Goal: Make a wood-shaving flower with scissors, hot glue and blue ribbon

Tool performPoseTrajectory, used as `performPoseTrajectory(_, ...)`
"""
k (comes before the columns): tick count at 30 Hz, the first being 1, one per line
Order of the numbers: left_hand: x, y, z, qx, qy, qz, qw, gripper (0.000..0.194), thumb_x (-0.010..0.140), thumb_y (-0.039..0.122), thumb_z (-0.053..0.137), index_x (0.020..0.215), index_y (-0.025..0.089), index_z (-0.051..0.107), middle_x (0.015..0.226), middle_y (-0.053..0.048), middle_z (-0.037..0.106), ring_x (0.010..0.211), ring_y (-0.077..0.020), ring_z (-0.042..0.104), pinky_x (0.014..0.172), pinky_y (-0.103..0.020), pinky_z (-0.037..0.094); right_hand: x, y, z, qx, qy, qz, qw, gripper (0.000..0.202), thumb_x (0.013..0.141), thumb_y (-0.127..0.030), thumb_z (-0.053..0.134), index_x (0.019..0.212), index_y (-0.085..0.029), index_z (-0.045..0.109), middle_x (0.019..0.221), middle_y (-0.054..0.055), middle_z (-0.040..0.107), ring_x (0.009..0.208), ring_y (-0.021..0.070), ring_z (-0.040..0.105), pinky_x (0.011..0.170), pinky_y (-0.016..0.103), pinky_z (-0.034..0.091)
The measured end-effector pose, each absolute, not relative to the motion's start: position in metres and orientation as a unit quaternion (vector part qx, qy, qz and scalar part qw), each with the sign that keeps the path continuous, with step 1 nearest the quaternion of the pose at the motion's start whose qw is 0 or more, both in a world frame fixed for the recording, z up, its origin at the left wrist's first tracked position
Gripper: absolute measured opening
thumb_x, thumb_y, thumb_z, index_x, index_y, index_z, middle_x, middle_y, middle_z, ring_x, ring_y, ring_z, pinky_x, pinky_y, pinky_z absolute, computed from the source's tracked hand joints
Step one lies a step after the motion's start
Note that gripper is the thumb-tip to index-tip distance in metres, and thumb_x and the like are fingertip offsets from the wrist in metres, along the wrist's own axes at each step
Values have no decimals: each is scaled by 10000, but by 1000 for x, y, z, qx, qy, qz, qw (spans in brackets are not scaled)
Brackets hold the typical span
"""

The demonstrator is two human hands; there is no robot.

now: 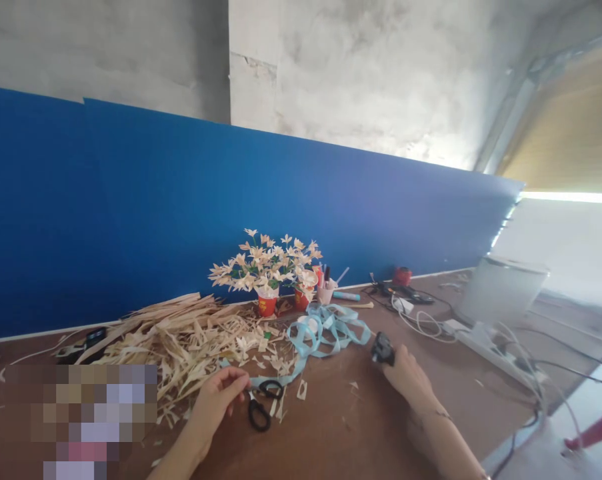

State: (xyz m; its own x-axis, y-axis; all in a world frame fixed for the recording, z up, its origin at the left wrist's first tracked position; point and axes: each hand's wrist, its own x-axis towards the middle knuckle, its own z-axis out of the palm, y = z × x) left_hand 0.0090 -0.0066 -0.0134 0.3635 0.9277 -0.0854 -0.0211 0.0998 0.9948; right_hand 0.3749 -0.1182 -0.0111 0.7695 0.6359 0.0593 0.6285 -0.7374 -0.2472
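My left hand (225,393) is pinched closed at the near edge of the husk pile, with the end of a light blue ribbon (308,337) at its fingertips. Black-handled scissors (259,411) lie right beside those fingers, their blades partly hidden. On the right, my right hand (405,373) is closed round a small black object (382,349) just above the brown table (351,413). The ribbon lies in loose loops between the hands. Pale husk strips (181,340) are heaped to the left.
Red cups (267,305) hold pale flowers (268,263) near the blue partition (181,200). A pen cup (325,293) stands beside them. Cables, a power strip (495,353) and a pale box-like object (503,290) occupy the right.
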Motion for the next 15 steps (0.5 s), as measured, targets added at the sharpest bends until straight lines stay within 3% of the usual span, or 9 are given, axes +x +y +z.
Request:
performPoseTrajectory(3, 9, -8, -11, 544, 413, 388, 619, 321, 551, 453, 676, 641, 154, 599, 637, -16, 630, 484, -95, 476, 376, -168, 290, 386, -118, -10, -918, -338, 30, 203, 358, 752, -337, 448, 1043, -137, 503, 939, 161, 620, 885, 289, 607, 654, 314, 421)
performPoseTrajectory(8, 9, -9, -10, 541, 410, 389, 623, 314, 560, 441, 677, 638, 146, 603, 625, -14, 622, 484, -87, 464, 381, -164, 292, 400, -116, -12, -898, -344, 86, 262, 254, 656, -290, 549, 861, -157, 617, 755, 117, 659, 790, 289, 628, 603, 295, 412)
performPoseTrajectory(15, 8, -7, -11, 543, 411, 386, 623, 322, 555, 453, 675, 642, 151, 603, 639, -17, 627, 495, -95, 473, 383, -168, 285, 404, -118, -24, -884, -316, 117, 325, 260, 633, -368, 581, 665, -119, 651, 387, 40, 522, 394, 204, 531, 398, 276, 365)
